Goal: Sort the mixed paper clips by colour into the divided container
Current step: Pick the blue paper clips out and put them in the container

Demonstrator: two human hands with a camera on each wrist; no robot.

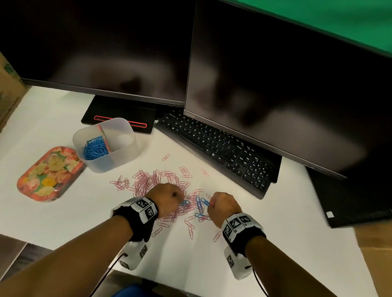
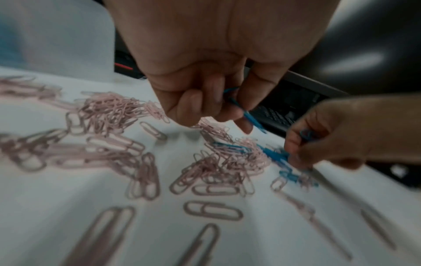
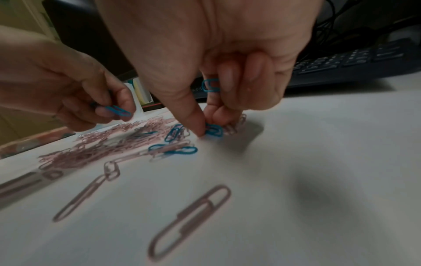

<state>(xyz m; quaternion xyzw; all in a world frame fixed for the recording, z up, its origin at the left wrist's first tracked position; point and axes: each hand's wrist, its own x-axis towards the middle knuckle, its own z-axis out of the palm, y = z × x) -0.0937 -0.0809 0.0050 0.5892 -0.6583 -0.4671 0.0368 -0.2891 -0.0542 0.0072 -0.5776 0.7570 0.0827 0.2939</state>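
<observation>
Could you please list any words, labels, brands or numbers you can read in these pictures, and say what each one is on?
No text reads clearly.
Keyboard key legends: too small.
Right monitor bezel logo: blurred.
Wristband squares: coded patterns, not words.
Cardboard box green print: unreadable.

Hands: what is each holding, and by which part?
Left hand holds blue clips in its curled fingers; right hand pinches a blue clip end on the table.

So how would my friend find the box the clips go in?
Start at the left monitor's black stand with the red stripe. Right in front of it on the white desk stands the divided container, a frosted see-through tub. Unlike the flat flowery tin beside it, it is tall, with blue paper clips piled in its left half.
</observation>
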